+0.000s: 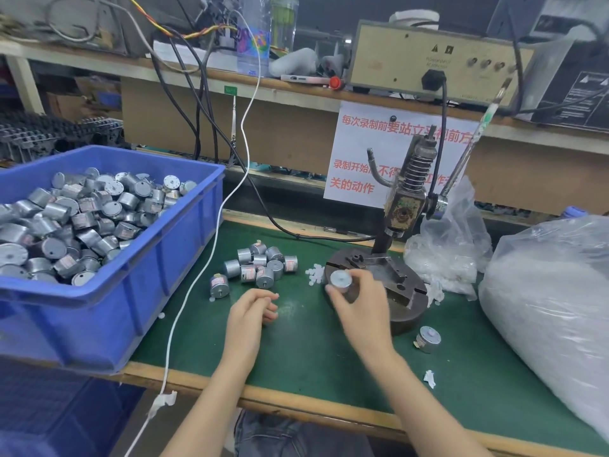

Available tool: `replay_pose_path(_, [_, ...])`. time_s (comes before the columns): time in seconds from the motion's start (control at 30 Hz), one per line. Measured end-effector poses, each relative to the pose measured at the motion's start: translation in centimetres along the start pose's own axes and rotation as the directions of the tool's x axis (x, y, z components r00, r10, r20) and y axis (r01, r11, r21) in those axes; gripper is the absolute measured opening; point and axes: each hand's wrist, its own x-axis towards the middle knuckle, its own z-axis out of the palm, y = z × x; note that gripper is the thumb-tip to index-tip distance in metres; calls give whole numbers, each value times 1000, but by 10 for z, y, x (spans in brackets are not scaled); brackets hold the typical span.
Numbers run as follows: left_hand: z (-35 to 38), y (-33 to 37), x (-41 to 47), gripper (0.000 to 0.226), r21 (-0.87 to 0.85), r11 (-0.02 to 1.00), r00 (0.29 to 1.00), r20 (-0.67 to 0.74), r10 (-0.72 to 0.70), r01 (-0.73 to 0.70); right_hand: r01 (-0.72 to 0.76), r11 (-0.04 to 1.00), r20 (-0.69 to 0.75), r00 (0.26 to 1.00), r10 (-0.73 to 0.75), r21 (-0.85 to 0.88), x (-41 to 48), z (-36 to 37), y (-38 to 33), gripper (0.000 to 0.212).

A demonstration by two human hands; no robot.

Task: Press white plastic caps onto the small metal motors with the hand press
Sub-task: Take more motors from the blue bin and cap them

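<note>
Right hand (pixel 357 303) first: its fingers (pixel 361 275) pinch a small motor (pixel 341 279) at the front-left edge of the press (pixel 405 206) base. Left hand (pixel 252 310) sits left of the press over the bench (pixel 313 357), curled in, can't tell if it's got anything. White caps (pixel 314 275) lie just left of the press, loose motors (pixel 260 265) beyond them, blue bin (pixel 158 258) furthest left.

Bare green bench mat (pixel 296 351) lies open between blue plastic crate (pixel 158 291) and dark round-based metal hand press (pixel 400 265); silver cylindrical motors (pixel 260 265) and, seemingly, small white caps (pixel 314 275) crowd beyond.
</note>
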Motion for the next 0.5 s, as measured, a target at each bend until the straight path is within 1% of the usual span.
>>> replay_pose_path(0.07, [1,-2,-1,29,41,999,1000,21,9,-9,-105,994,-22,994,105,-11,22,-17,6,31])
replay_pose_path(0.1, [1,-3,-2,28,61,998,1000,27,12,-14,-135,989,-40,990,133,-52,33,-25,11,32])
replay_pose_path(0.2, [3,-5,-2,26,132,991,999,47,27,-33,-176,949,-45,984,170,-260,56,-39,24,36])
replay_pose_path(0.3, [3,-5,-2,26,175,984,998,48,32,-40,-191,901,11,977,212,-390,63,-38,37,42])
replay_pose_path(0.5, [2,-7,-1,27,235,971,998,55,34,-46,-181,905,-45,983,178,-384,70,-29,45,45])
